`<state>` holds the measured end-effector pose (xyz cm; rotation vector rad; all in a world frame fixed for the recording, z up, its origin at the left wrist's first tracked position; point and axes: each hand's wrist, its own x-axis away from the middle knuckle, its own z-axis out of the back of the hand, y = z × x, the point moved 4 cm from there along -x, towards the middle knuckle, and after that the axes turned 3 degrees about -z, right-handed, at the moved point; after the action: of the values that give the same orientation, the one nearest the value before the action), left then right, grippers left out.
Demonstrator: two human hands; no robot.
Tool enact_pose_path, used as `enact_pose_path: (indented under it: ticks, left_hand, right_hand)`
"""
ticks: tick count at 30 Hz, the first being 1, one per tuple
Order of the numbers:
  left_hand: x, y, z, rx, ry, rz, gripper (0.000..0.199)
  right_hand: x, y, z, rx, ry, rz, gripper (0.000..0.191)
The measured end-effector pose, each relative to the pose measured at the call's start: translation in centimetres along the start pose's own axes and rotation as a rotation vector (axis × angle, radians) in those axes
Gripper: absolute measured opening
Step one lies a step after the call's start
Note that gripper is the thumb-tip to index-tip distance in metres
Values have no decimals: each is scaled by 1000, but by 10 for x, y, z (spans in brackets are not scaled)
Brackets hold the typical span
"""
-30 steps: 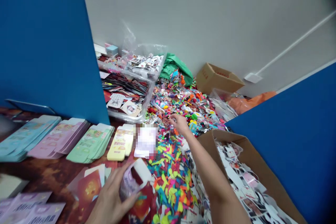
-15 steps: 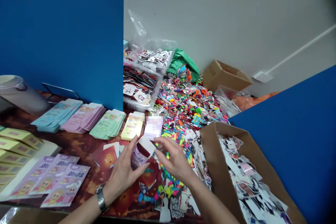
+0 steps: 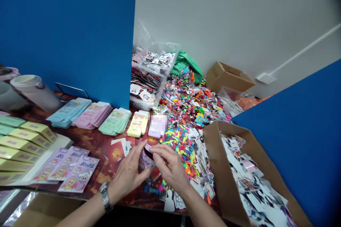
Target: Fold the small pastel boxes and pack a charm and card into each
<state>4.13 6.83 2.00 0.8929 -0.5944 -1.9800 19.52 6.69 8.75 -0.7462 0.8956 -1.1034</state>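
Over the near middle of the table is a small purple paper box [image 3: 145,158], printed with characters, its dark opening facing up. My left hand [image 3: 130,172], with a metal watch at the wrist, wraps round its left side, thumb in front. The fingers of my right hand [image 3: 169,165] are pinched together at the box's upper right edge; the flap there is mostly hidden by them. Behind the hands lies a stack of flat purple boxes [image 3: 157,133], beside a yellow stack [image 3: 137,124]. Left of my hands are several flat purple boxes [image 3: 79,173] with cartoon prints.
Green [image 3: 115,122], pink [image 3: 92,115] and blue stacks [image 3: 69,112] line the back. Yellow filled-out boxes [image 3: 20,143] stand at left. Colourful trinkets [image 3: 186,95] heap toward the wall. A cardboard box [image 3: 215,163] of cutouts stands at right; a blue partition [image 3: 66,35] rises behind.
My view has turned slightly left. My right fingers have closed in on the box's top, and its white flap, raised before, is now mostly out of sight.
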Motion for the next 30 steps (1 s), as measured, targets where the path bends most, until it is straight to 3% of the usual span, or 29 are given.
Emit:
enact_pose_path:
  ticks: [6,10,15,18,21,25,28,30]
  left_hand:
    - [2,7,-1,-84,-33,4,84]
    - [4,11,3,-277,-10,-38,92]
    - [9,8,5,-241,-54,-7,94]
    - [15,7,9,-238,-52,19,95]
    - [27,3,19,-272,-74,61,96]
    - [56,-13,41,-500,-116,71,86]
    - [77,-34,62,-782,-90,98,70]
    - [84,-49,71,-907,-96,120,62]
  right_hand:
    - [6,-2,-5,76,78,-93,22]
    - [17,-8,-15,176,126,69,30]
    - [34,-6,-33,316,174,242,55]
    - [42,-6,-47,360,137,312,64]
    - [41,-2,-56,294,26,260,61]
    - [16,28,-45,281,-71,155,52]
    - [-31,72,-20,473,-21,26,47]
    - [-67,102,-6,661,-94,-42,52]
